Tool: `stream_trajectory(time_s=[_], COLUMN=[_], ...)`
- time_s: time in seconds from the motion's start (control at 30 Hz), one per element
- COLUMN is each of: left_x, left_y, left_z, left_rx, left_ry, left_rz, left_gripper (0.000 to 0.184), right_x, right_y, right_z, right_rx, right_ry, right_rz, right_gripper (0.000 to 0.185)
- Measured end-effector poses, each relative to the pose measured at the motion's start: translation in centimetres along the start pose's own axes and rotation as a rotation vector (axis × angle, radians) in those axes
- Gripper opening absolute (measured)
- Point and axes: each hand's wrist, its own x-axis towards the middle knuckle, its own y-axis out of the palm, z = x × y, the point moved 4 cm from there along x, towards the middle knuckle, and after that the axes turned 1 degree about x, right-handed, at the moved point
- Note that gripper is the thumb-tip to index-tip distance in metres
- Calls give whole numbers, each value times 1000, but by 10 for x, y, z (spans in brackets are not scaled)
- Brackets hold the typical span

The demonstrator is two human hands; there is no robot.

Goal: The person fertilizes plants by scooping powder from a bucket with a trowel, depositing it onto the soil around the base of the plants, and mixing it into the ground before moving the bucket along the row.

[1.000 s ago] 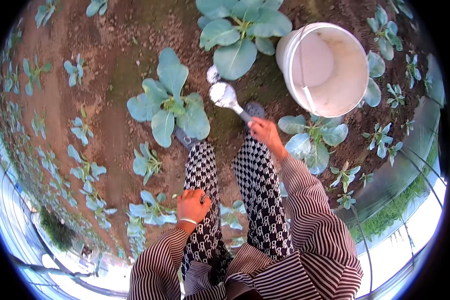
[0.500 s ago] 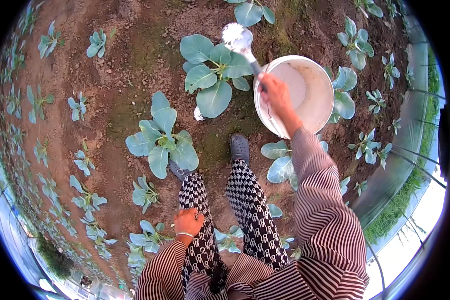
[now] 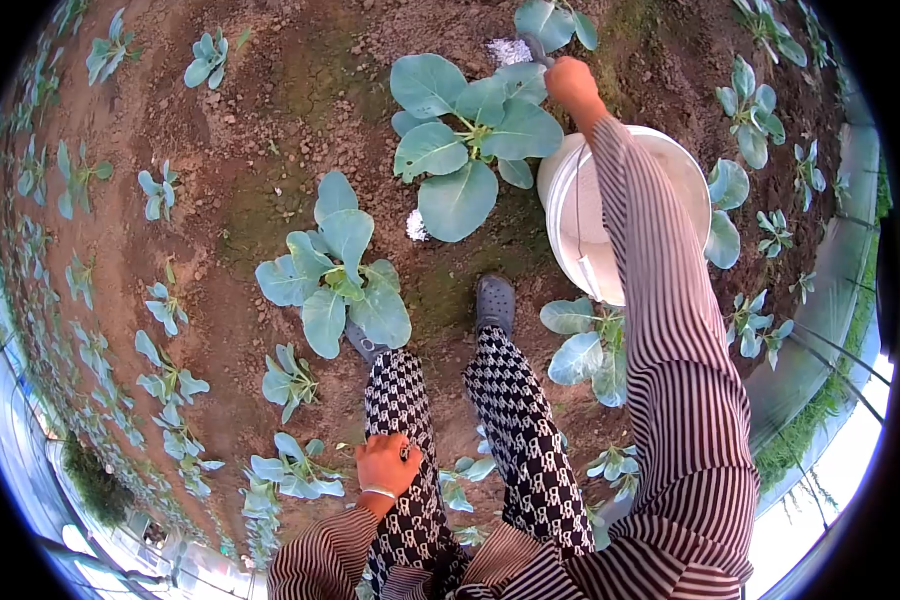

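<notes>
Your right arm (image 3: 670, 300) reaches far forward from the lower right, almost straight, and its striped sleeve crosses above the bucket (image 3: 685, 180), covering part of the opening. Beyond the bucket, your right hand (image 3: 575, 88) angles forward and a little to the left, back of the hand up. Its fingers are closed around the scoop (image 3: 537, 49), clamped on the handle. The scoop is at the top of the view, low to the soil (image 3: 300, 150), between a big plant (image 3: 475, 135) and the smaller-looking plant ahead of it. Only a short grey part shows, pointing left to a white patch (image 3: 509, 51) on the soil; you cannot tell whether the two touch.

Your left arm (image 3: 325, 550) is bent and kept close to you. Your left hand (image 3: 388, 465) rests back up on your left leg (image 3: 398, 395), near the knee, with its fingers curled and a pale band (image 3: 378, 491) at the wrist. Whether its thumb and fingertips meet cannot be told, as they are hidden.

Between your right shoe (image 3: 495, 303) and the big plant, slightly to the left, lies a second white heap (image 3: 416, 225).
</notes>
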Motion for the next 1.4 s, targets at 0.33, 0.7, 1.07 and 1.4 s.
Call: stream_trajectory(time_s=[0.33,0.7,1.07,1.4], left_x=[1,3,-10,-16], left_y=[2,-4,10,12], left_z=[1,3,21,37], left_rx=[-39,-28,-84,-175], left_ry=[-33,-41,-20,-39], left_rz=[48,35,-41,-50], left_gripper=[25,22,18,20], right_x=[-49,-260,-218,-316], right_y=[-39,-37,197,206], right_z=[-16,45,159,75], right_rx=[-28,496,104,-65], right_ry=[-102,-158,-350,-516], right_rz=[-120,260,211,414], right_gripper=[31,28,48,62])
